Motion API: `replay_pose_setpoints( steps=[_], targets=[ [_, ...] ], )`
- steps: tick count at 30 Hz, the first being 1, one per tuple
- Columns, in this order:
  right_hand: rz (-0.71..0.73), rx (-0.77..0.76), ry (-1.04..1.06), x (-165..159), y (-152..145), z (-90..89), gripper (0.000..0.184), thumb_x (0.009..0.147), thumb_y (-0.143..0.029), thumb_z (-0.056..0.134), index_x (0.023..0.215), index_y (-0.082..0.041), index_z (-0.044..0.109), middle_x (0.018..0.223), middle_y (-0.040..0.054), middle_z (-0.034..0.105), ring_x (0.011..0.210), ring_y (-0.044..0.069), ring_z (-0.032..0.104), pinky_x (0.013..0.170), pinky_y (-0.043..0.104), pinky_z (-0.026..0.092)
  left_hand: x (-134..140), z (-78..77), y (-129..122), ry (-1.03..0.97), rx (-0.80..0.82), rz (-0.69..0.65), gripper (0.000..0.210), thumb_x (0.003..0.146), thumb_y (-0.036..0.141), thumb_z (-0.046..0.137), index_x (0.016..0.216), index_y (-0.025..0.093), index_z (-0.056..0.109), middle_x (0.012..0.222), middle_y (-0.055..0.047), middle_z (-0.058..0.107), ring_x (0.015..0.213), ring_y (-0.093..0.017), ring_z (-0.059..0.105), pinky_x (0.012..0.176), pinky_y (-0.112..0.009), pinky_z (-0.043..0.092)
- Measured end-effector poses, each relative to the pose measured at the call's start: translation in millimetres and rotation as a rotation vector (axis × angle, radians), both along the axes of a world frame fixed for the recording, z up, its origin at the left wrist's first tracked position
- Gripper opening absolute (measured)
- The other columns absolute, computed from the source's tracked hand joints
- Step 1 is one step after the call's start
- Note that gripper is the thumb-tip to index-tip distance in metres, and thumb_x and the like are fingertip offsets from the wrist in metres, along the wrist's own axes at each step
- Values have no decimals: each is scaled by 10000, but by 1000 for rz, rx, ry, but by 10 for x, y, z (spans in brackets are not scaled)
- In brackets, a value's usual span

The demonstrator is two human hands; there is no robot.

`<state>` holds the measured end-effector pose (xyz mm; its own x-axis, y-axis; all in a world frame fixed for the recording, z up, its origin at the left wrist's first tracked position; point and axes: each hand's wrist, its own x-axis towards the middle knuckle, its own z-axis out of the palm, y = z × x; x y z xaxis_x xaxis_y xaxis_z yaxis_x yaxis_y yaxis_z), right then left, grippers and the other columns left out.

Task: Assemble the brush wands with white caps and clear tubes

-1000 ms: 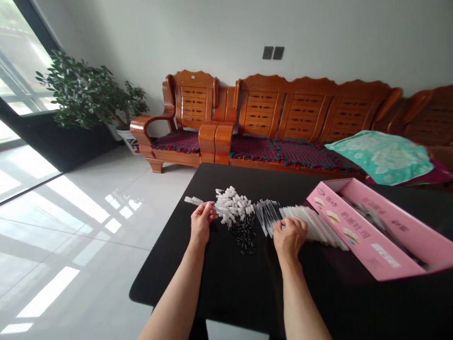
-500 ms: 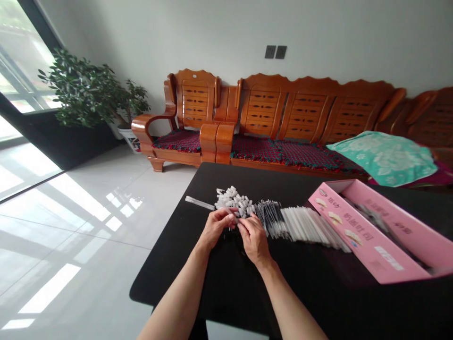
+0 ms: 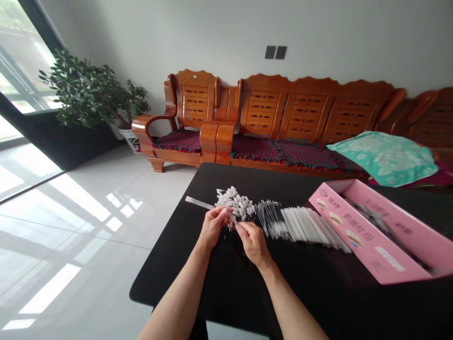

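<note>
A translucent whitish tube slants between my two hands above the black table. My left hand is closed, its thumb and fingers pinching the upper end of the tube. Lower down, the fingers of my right hand are closed on the other end. Just behind the hands lies a heap of short white caps. To its right are a bundle of thin dark rods with pale ends and a row of translucent tubes. Left of the heap, a few long capped tubes lie together, partly behind my left hand.
An open pink cardboard box stands at the right of the black table, with greyish contents inside. Behind the table is a wooden sofa with woven seat covers and a turquoise cloth. A potted plant stands at left.
My hands have moved slightly apart, and more of the tube shows between them. My right hand sits a little lower, with its fingers more curled. The piles look the same.
</note>
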<state>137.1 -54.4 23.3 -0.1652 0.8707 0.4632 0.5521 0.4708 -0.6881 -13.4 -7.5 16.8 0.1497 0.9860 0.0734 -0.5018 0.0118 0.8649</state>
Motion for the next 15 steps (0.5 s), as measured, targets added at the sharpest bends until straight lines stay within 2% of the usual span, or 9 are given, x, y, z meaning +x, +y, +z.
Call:
replay_pose_setpoints(
  steps=[4, 8, 10, 13, 15],
  targets=[
    [-8, 114, -106, -14, 18, 2, 330, 1001, -240, 393, 788, -181, 638, 732, 56, 640, 741, 190, 586, 728, 291, 425, 19, -9, 9, 13, -36, 114, 328, 744, 405, 766, 839, 91, 756, 579, -15, 607, 505, -90, 512, 505, -204, 409],
    [-126, 336, -356, -49, 29, -20, 308, 978, -192, 416, 733, -176, 602, 640, 54, 578, 685, 199, 533, 785, 333, 418, 40, -29, 4, 6, -74, 140, 330, 734, 409, 771, 826, 92, 756, 555, -10, 607, 477, -85, 511, 500, -204, 399],
    [-159, 400, -440, -66, 29, -37, 281, 970, -180, 427, 751, -174, 603, 612, 44, 559, 660, 198, 516, 832, 358, 414, 47, -33, 1, 0, -81, 155, 326, 727, 407, 776, 815, 94, 754, 550, -8, 606, 473, -84, 510, 499, -204, 396],
    [-165, 390, -424, -78, 24, -43, 279, 972, -182, 423, 766, -167, 611, 616, 47, 566, 662, 199, 522, 824, 360, 415, 44, -32, 4, -7, -81, 151, 321, 723, 402, 780, 811, 94, 754, 549, -8, 607, 472, -84, 508, 496, -203, 390],
    [-126, 306, -311, -69, 16, -25, 311, 981, -199, 407, 748, -166, 611, 643, 57, 586, 676, 195, 539, 754, 328, 415, 31, -30, 10, -16, -79, 119, 322, 723, 399, 781, 817, 93, 754, 549, -9, 605, 473, -82, 505, 493, -199, 384]
  ],
)
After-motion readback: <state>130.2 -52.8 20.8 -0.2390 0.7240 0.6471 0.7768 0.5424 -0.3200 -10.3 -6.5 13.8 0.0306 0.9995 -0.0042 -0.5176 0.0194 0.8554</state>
